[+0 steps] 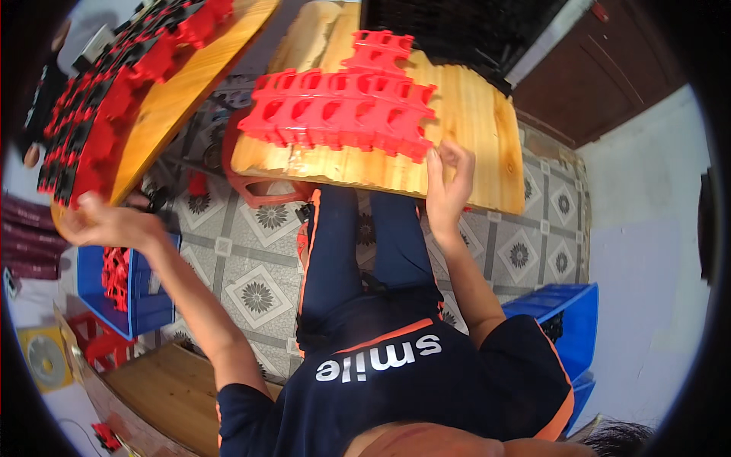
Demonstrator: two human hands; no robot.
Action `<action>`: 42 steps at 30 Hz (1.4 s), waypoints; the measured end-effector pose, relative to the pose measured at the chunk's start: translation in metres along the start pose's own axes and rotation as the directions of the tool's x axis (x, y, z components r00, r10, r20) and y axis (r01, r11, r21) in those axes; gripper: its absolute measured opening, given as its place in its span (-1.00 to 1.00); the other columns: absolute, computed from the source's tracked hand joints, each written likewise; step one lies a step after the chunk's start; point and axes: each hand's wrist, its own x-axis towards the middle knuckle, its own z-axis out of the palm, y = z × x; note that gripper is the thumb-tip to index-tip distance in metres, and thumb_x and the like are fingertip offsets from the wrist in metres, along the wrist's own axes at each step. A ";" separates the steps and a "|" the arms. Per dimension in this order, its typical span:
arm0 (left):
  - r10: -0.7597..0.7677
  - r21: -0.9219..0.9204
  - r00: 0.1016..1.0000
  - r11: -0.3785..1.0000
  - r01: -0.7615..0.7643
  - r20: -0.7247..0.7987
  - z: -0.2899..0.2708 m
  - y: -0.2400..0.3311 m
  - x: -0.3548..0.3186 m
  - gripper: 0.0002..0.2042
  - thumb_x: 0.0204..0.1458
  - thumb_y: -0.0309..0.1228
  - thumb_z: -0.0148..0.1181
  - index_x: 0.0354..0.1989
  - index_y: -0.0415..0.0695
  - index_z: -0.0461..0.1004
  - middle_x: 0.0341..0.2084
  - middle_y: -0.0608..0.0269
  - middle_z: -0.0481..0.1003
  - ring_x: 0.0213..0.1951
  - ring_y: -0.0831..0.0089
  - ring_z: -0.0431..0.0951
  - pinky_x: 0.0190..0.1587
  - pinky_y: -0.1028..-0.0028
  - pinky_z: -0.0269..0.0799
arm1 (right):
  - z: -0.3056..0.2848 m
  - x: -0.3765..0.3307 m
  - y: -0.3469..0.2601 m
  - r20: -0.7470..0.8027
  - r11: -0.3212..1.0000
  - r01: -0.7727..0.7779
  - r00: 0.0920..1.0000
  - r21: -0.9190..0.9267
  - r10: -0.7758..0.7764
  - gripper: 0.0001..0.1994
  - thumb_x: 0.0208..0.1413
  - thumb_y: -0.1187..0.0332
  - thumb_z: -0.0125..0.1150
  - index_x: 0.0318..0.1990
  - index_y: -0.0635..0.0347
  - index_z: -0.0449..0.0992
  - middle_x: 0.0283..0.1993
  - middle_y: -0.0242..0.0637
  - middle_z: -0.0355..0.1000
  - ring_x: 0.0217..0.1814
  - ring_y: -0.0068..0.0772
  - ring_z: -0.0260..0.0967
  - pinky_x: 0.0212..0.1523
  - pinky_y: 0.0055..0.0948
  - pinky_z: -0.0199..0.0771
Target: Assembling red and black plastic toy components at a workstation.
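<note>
Both hands' grip unclear: right hand (448, 183) touches red plastic pieces (343, 110); left hand (106, 225) blurred.

Small assembly workshop: wooden boards (464, 114) w/ stacked red plastic parts (343, 107), blue crates (141, 293), tiled floor (251, 259).

A flat wooden board (472, 129) lies in the middle, over the person's legs. A stack of red plastic grid pieces (339, 107) sits on it. The right hand (448, 179) is just right of the stack, at the board's near edge. A second wooden board (179, 95) is to the left, with red and black plastic pieces (99, 99) on it. The left hand (106, 225) is at its near end. Below that hand is a blue plastic crate (141, 301) with red pieces in it. Another blue plastic crate (567, 320) stands on the right.
</note>
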 end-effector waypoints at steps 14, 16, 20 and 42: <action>0.013 0.026 0.181 0.978 -0.208 0.983 0.106 0.060 -0.268 -0.09 -0.03 0.04 0.25 0.44 -0.09 -0.03 0.33 0.00 0.16 0.36 0.04 0.08 0.31 -0.02 -0.02 | -0.080 0.007 0.066 0.270 0.942 -0.304 0.928 0.144 0.258 -0.84 0.17 0.42 0.23 -0.17 0.32 0.55 -0.20 -0.32 0.54 -0.13 -0.48 0.48 -0.03 -0.47 0.42; -0.120 -0.010 0.214 0.851 0.525 0.969 0.105 0.085 -0.264 0.12 -0.08 -0.29 0.39 0.46 -0.14 -0.46 0.34 -0.21 0.06 0.35 0.08 0.09 0.34 0.06 0.04 | -0.089 0.030 0.037 0.401 0.822 0.568 0.742 0.049 -0.537 -0.75 0.04 0.30 0.34 -0.19 0.25 0.57 -0.21 -0.25 0.54 -0.12 -0.30 0.50 0.01 -0.29 0.43; -0.526 0.164 -0.065 0.145 0.976 0.848 0.097 0.106 -0.253 0.10 -0.02 -0.45 0.35 0.45 -0.04 -0.52 0.34 -0.17 0.02 0.30 0.12 0.21 0.30 0.12 0.17 | -0.072 0.100 0.032 0.556 0.697 0.150 0.497 0.701 -0.666 -0.69 -0.02 0.16 0.38 -0.22 0.18 0.61 -0.15 -0.27 0.58 -0.02 -0.28 0.52 0.07 -0.24 0.46; -0.468 -0.055 0.000 -0.104 0.993 0.884 0.055 0.076 -0.253 0.12 -0.06 -0.61 0.34 0.46 0.25 -0.47 0.39 -0.03 -0.08 0.34 0.13 0.16 0.29 0.11 0.23 | -0.066 0.100 0.003 0.220 0.990 0.115 0.966 0.086 -0.132 -0.82 -0.03 0.42 0.40 -0.28 0.28 0.58 -0.38 -0.33 0.43 -0.43 -0.53 0.32 -0.37 -0.56 0.33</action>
